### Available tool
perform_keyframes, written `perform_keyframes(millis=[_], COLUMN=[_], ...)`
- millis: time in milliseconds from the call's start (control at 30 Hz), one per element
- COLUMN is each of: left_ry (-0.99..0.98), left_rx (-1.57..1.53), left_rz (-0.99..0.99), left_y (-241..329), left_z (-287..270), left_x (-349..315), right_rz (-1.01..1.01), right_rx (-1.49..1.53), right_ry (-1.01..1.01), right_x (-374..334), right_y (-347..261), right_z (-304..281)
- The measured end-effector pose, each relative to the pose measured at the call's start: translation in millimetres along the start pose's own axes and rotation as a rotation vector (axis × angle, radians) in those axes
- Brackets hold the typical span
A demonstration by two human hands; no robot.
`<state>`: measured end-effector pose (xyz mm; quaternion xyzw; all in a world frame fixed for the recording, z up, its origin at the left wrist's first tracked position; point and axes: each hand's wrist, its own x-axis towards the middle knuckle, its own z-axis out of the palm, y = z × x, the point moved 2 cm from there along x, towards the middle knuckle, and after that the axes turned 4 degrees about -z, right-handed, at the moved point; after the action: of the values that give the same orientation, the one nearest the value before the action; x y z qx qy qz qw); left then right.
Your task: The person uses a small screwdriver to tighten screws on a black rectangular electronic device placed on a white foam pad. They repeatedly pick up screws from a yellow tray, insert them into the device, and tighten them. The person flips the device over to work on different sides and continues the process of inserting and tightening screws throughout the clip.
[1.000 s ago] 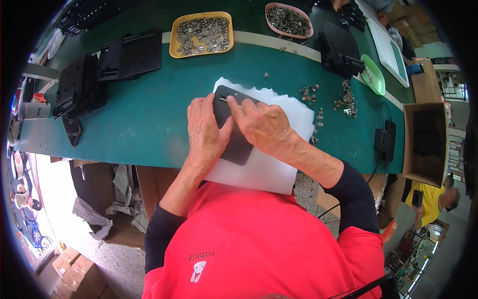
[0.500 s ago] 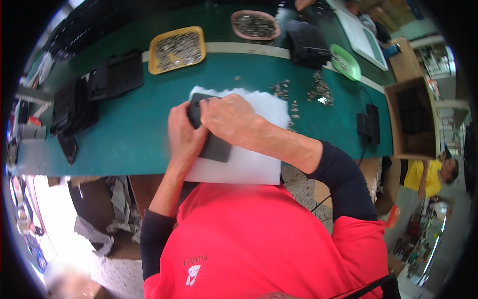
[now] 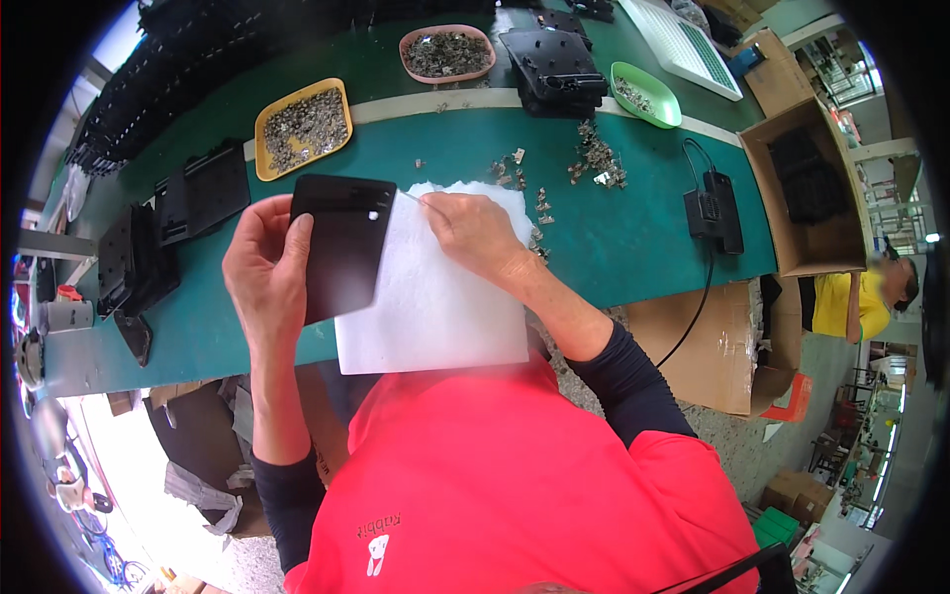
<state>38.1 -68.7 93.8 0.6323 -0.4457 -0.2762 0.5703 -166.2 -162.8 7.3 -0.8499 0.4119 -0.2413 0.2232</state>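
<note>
My left hand (image 3: 265, 282) grips a flat black rectangular panel (image 3: 346, 252) by its left edge, thumb on its face. The panel is raised and tilted, with small holes and a bright spot near its upper right corner. My right hand (image 3: 477, 236) is closed in a pinch to the right of the panel. A thin, pale, stick-like thing (image 3: 412, 195) juts from its fingertips toward that corner; its kind is too small to make out. Under both hands lies a white foam sheet (image 3: 435, 332) at the green table's near edge.
Small metal parts fill a yellow tray (image 3: 260, 148), a pink tray (image 3: 404, 57) and a green tray (image 3: 665, 111). Loose metal pieces (image 3: 597, 158) lie right of the sheet. Black panels (image 3: 203, 193) stand left. A black adapter (image 3: 717, 213) and cardboard box (image 3: 760, 163) are right.
The black panel has been lifted off the foam sheet and moved left in my left hand. My right hand has come away from the panel, to its right. The view has shifted slightly.
</note>
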Motion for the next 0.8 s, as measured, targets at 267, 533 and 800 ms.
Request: perform_keyframes(millis=[267,533,800], left_ry=[-0.225,-0.146,-0.086], left_rx=[0.801,0.662,0.628], left_rz=[0.590,0.440,0.432], left_y=[-33.7,-53.8,-59.3], left_z=[57.3,60.5,61.1], left_x=[-72.1,-82.9,-80.4], right_rz=[-0.077,-0.032,-0.060], right_rx=[0.200,0.125,0.006], right_ry=[0.118,-0.133,-0.452], right_x=[-0.6,-5.4,-13.1], right_y=[2.8,-13.0,-14.5], right_z=[-5.6,-24.1,-32.4])
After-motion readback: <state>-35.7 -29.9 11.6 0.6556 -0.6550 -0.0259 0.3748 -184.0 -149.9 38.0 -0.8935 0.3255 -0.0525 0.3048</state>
